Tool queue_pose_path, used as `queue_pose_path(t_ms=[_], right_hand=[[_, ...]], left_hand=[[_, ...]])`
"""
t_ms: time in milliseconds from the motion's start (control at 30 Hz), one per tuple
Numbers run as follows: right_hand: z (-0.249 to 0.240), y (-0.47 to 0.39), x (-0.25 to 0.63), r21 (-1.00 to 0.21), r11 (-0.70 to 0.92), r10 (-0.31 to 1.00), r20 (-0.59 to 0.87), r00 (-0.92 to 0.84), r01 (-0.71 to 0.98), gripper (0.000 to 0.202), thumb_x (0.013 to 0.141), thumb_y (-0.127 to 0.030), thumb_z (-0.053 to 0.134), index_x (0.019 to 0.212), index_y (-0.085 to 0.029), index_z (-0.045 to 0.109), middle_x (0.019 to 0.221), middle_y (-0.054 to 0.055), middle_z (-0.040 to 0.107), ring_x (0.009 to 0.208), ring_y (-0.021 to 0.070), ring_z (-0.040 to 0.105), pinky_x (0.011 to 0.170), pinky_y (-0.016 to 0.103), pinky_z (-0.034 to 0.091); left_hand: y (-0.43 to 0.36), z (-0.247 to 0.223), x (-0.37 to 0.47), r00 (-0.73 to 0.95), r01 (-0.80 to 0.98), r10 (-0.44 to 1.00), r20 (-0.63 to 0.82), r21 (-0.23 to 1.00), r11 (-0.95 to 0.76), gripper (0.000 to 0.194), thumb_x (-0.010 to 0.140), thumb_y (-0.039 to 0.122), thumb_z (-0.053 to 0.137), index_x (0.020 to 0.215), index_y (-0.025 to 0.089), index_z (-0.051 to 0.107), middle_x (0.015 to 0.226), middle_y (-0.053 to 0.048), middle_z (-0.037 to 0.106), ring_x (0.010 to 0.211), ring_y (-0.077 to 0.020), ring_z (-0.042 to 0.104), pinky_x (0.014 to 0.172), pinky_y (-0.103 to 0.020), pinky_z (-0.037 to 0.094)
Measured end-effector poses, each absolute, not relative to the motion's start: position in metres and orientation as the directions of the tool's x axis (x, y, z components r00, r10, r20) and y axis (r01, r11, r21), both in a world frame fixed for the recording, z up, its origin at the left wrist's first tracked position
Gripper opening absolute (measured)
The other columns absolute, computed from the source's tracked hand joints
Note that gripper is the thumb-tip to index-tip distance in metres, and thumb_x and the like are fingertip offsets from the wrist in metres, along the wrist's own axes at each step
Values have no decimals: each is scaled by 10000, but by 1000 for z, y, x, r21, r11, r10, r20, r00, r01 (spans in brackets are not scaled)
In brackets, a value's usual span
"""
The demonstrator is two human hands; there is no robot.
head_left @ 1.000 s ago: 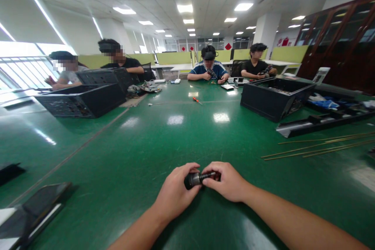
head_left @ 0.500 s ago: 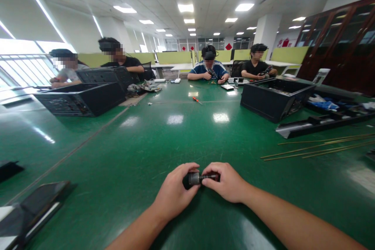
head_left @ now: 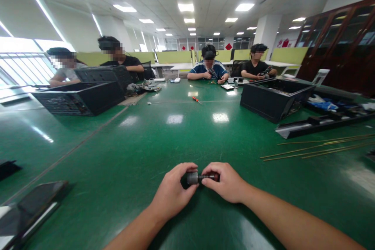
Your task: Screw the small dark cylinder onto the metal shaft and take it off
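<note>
Near the front middle of the green table (head_left: 187,140), my left hand (head_left: 175,189) is wrapped round a dark cylindrical part (head_left: 192,178) with a grey metal collar. My right hand (head_left: 225,181) pinches a thin shaft with a dark reddish end (head_left: 216,177), which points at the collar from the right. The two pieces lie in one line between my hands. Whether they are joined cannot be made out, and my fingers cover much of both.
Black computer cases stand at the left (head_left: 79,99) and right (head_left: 275,99). An orange screwdriver (head_left: 195,99) lies ahead, thin brass rods (head_left: 316,148) at the right, a dark flat device (head_left: 35,207) at the left front. Several people sit round the far side.
My left hand has shifted slightly left with the cylindrical part. My right hand looks nearly unmoved, still pinching the shaft.
</note>
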State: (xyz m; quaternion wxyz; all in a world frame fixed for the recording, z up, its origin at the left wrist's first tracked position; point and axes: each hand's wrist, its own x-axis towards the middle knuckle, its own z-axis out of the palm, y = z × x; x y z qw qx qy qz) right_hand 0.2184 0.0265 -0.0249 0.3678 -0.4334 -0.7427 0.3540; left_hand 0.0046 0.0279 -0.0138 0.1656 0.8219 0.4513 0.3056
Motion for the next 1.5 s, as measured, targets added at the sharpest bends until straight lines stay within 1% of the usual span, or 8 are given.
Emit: queue_pose_path(t_ms=[433,700,1000,1233,1500], right_hand=[[-28,28,218,-838,391,898,257,-357,380,96,804,-207,685,886,-178,726,765,-2,658,675,126,560,619,226,401],[-25,26,218,-847,370,906,238,-350,381,93,803,-207,675,872,-173,726,757,4,660,669,130,561,609,224,400],[-26,27,218,-847,367,908,236,-347,385,104,805,-206,670,883,-172,729,761,3,666,666,127,561,608,222,406],[-25,26,218,-846,367,908,235,-348,387,103,804,-211,674,882,-171,728,753,1,659,656,124,557,604,222,406],[-24,26,219,-853,349,915,219,-340,388,96,797,-200,675,869,-173,732,737,0,657,638,123,548,593,221,400]], left_hand=[[27,-11,6,404,633,834,376,543,-552,338,753,160,675,1075,246,620,1034,-16,712,953,-186,681,887,-323,539],[27,-11,6,405,637,834,374,539,-551,333,742,151,683,1054,253,624,1006,-3,713,927,-178,680,858,-307,535],[27,-10,6,399,647,844,357,543,-535,309,752,172,685,1045,253,629,1006,0,712,931,-177,677,859,-302,530],[27,-7,5,399,639,839,371,545,-544,285,754,169,677,1027,240,638,986,-13,715,912,-183,677,851,-310,533],[27,-6,5,392,637,844,366,554,-536,275,762,165,682,1020,248,637,976,-1,707,911,-173,668,841,-302,521]])
